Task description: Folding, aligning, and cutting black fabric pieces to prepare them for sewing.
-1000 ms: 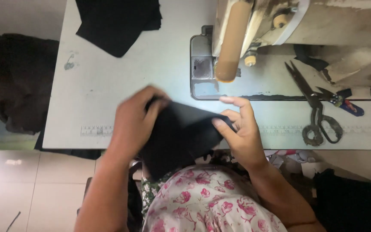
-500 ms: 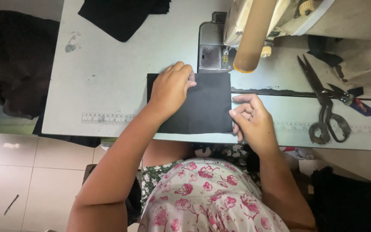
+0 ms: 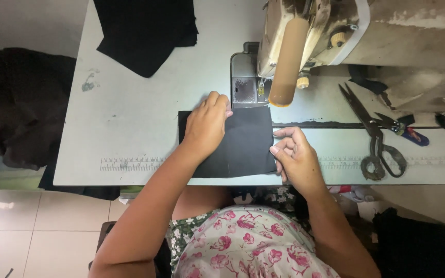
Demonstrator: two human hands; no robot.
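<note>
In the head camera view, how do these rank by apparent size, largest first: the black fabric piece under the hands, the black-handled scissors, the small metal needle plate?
1. Black fabric piece under the hands, flat on the table.
2. Black-handled scissors.
3. Small metal needle plate, partly hidden by the machine, so only its visible part is judged.

We see a stack of black fabric (image 3: pixel 145 31) at the far edge of the pale table (image 3: pixel 130 118). Dark-handled scissors (image 3: pixel 374 135) lie right of the sewing machine (image 3: pixel 336 36), beside what may be a small red-and-blue tool (image 3: pixel 412 135). Dark cloth (image 3: pixel 21 108) hangs left.
</note>
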